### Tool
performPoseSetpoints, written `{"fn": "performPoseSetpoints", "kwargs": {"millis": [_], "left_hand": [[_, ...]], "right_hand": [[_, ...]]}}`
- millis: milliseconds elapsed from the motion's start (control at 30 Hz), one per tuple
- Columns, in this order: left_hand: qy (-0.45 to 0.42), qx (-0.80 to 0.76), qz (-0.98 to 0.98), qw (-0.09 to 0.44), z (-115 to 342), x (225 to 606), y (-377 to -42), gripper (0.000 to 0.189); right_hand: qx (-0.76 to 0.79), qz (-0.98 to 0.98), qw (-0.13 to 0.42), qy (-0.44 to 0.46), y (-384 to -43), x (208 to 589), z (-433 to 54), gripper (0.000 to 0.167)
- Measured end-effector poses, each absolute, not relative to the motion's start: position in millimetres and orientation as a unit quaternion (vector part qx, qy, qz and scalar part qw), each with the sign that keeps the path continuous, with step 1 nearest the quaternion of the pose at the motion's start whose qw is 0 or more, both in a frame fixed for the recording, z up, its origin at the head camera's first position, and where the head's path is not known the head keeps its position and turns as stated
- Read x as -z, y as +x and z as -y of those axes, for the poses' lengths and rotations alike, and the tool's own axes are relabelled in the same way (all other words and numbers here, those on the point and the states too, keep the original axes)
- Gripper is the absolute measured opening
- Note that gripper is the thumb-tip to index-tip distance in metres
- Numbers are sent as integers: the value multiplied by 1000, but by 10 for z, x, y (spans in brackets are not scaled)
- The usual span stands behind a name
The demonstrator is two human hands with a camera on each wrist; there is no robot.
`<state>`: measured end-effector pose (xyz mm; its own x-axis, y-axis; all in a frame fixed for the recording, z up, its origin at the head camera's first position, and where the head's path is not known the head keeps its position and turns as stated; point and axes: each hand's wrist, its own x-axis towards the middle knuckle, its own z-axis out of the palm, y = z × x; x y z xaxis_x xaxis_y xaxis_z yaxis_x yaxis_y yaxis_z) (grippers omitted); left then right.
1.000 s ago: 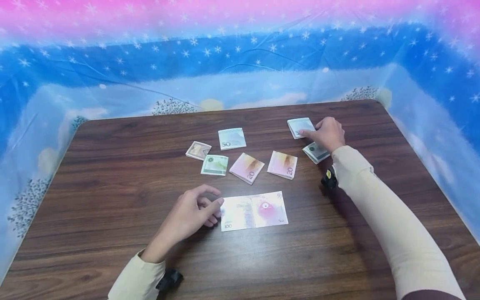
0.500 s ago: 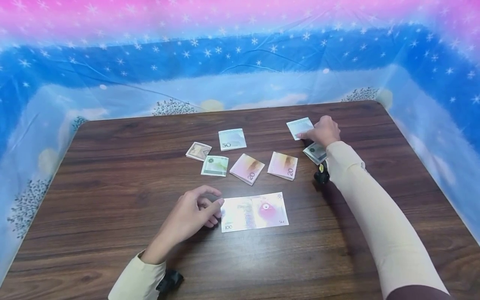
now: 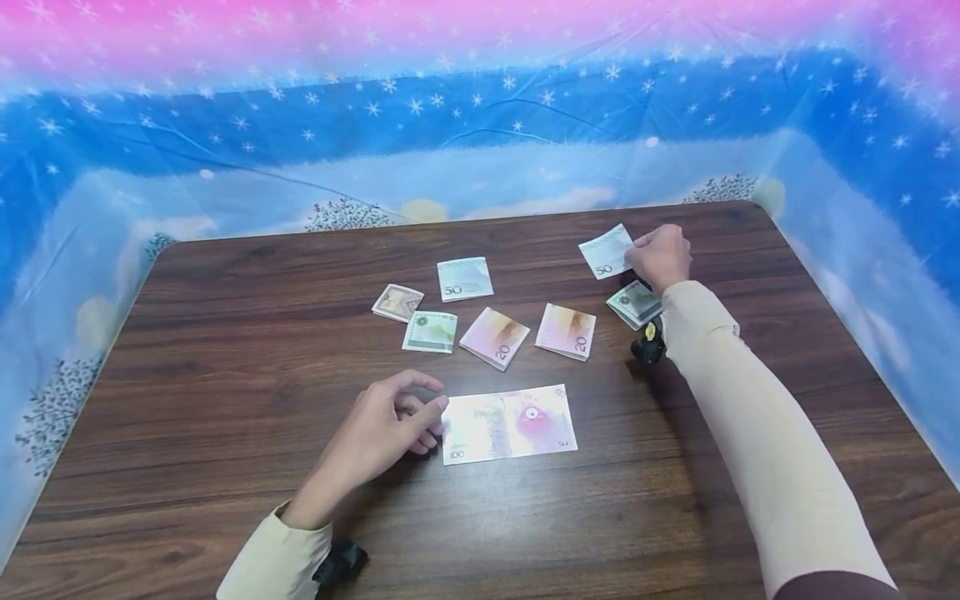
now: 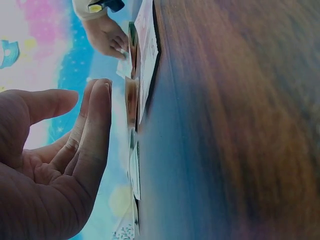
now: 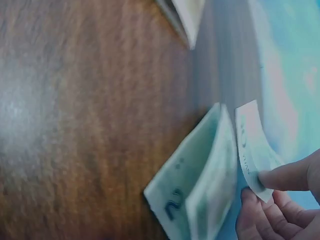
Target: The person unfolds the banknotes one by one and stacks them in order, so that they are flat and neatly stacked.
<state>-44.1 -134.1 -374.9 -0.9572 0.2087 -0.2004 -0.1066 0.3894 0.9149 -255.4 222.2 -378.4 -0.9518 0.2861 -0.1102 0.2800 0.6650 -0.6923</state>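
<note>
My right hand (image 3: 662, 257) pinches a folded 50 banknote (image 3: 606, 252) by its right edge at the far right of the table. In the right wrist view, thumb and fingertips hold the note's (image 5: 250, 145) lower end, and it stands tilted up. Just nearer lies a folded green banknote (image 3: 634, 303), its halves spread apart. At the left end of a flat, unfolded 100 banknote (image 3: 510, 423) is my left hand (image 3: 382, 429), fingers loosely bent and holding nothing. The left wrist view shows this hand (image 4: 60, 155) with thumb and fingers apart.
Two folded 20 banknotes (image 3: 495, 337) lie mid-table. Left of them, a folded green note (image 3: 430, 332) touches a small brownish one (image 3: 397, 302). Another folded 50 note (image 3: 464, 278) lies farther back. A snowflake-patterned cloth (image 3: 465, 100) hangs behind the wooden table (image 3: 225, 350).
My right thumb has moved from the 50 note's face to its right edge. The note is now pinched, turned and raised at that side. My left hand has stayed still.
</note>
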Motion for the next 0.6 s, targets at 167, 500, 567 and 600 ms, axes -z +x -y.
{"fn": "performPoseSetpoints", "kwargs": {"millis": [167,500,567,600], "left_hand": [[29,-560,-816,140,1330,3748,-443,25],[26,-549,-826,125,1289,3717,-448,30],[32,-553,-825,115,1281,3719,-455,31],[34,-560,-821,111,1276,3722,-460,32]], "right_hand": [[-458,875,10,-155,-2530,3739,-2257,24],[-551,827,-2,-110,-2219,3508,-2209,24],[-567,818,-10,-95,-2110,3474,-2187,23],[-578,811,-15,-89,-2057,3462,-2171,22]]}}
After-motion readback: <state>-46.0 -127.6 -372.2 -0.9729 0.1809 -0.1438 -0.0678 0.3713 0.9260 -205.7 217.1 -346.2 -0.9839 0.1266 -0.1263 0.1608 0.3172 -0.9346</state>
